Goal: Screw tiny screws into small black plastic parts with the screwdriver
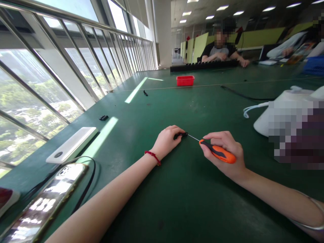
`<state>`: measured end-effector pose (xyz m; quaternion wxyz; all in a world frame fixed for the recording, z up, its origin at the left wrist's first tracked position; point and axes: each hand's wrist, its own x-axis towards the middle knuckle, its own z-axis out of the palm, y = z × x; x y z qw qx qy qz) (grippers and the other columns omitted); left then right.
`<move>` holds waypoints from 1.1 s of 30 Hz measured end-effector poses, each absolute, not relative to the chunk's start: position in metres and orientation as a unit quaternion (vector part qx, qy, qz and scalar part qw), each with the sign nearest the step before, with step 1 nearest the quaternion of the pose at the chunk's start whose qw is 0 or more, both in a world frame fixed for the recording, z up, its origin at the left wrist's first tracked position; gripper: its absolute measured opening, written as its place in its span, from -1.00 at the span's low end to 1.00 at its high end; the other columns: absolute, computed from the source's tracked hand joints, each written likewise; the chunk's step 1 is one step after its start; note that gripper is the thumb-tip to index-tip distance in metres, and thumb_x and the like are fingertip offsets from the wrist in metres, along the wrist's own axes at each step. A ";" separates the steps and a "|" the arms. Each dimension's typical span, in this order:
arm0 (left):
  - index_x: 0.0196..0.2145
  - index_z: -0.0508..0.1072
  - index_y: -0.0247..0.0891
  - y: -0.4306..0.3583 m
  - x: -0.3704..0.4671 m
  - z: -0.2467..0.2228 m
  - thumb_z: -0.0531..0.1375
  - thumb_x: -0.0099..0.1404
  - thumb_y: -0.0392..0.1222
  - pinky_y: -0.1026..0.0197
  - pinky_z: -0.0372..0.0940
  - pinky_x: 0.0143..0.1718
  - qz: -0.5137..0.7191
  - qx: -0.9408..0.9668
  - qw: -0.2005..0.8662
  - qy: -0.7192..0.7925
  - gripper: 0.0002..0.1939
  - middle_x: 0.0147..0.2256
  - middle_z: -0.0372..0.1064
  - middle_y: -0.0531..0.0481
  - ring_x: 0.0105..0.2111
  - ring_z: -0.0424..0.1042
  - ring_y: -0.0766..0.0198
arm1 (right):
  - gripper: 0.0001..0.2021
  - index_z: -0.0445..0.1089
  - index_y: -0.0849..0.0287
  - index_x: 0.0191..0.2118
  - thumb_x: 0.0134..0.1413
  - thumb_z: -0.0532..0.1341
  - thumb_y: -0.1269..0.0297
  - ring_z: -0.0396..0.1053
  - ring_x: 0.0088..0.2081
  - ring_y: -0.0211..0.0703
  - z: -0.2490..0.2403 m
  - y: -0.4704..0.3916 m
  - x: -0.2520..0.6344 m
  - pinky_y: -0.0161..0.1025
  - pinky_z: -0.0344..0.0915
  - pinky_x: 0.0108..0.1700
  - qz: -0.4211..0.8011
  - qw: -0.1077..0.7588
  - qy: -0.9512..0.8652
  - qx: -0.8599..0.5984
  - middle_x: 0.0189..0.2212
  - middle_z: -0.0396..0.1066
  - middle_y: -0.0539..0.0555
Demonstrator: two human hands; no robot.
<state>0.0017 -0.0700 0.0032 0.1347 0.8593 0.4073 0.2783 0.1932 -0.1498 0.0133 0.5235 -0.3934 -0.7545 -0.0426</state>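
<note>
My left hand [169,140] rests on the green tabletop, its fingers closed around a small black part [182,134] whose exact kind I cannot make out. In my right hand [226,152] is a screwdriver [219,153] with an orange and black handle, gripped between thumb and fingers. Its thin metal shaft points left, and the tip meets the right end of the black part. Much of that part is hidden under my left fingers.
A red plastic box [185,80] stands farther back. On the left lie a phone [48,202], a white power bank [72,144], cables and a small black piece [103,117]. A white object [275,108] stands at right. Across the table sits a person [220,50] behind a long black strip [202,65].
</note>
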 end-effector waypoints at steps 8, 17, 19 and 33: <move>-0.21 0.51 -0.27 -0.069 0.001 0.001 0.11 0.22 -0.36 0.18 0.35 -0.09 0.279 0.857 0.141 0.410 -0.77 -0.18 0.45 -0.05 -0.18 0.43 0.21 | -0.71 0.30 0.09 -0.14 -0.05 0.27 0.40 0.36 -0.37 -0.18 0.001 -0.145 0.197 -0.18 0.35 -0.30 -0.015 0.558 -0.715 -0.420 -0.38 0.36 0.02; -0.22 0.51 -0.28 -0.070 0.001 0.002 0.11 0.20 -0.38 0.17 0.35 -0.11 0.277 0.857 0.145 0.410 -0.76 -0.19 0.45 -0.06 -0.19 0.42 0.20 | -0.83 0.27 0.08 -0.25 0.02 0.25 0.37 0.24 -0.61 -0.29 0.010 -0.149 0.194 -0.22 0.27 -0.39 0.003 0.524 -0.748 -0.407 -0.71 0.20 -0.19; -0.21 0.51 -0.28 -0.069 0.001 0.003 0.11 0.20 -0.37 0.17 0.35 -0.11 0.277 0.856 0.148 0.410 -0.77 -0.19 0.45 -0.06 -0.20 0.42 0.21 | -0.79 0.28 0.07 -0.21 0.00 0.26 0.38 0.31 -0.53 -0.25 0.008 -0.149 0.195 -0.22 0.30 -0.37 0.004 0.539 -0.735 -0.412 -0.64 0.26 -0.15; -0.21 0.52 -0.27 -0.068 0.000 0.004 0.13 0.24 -0.35 0.17 0.34 -0.10 0.279 0.857 0.155 0.405 -0.79 -0.18 0.46 -0.06 -0.19 0.43 0.21 | -0.74 0.28 0.06 -0.18 -0.01 0.26 0.40 0.25 -0.58 -0.28 0.008 -0.150 0.195 -0.24 0.29 -0.43 0.007 0.546 -0.734 -0.404 -0.65 0.21 -0.15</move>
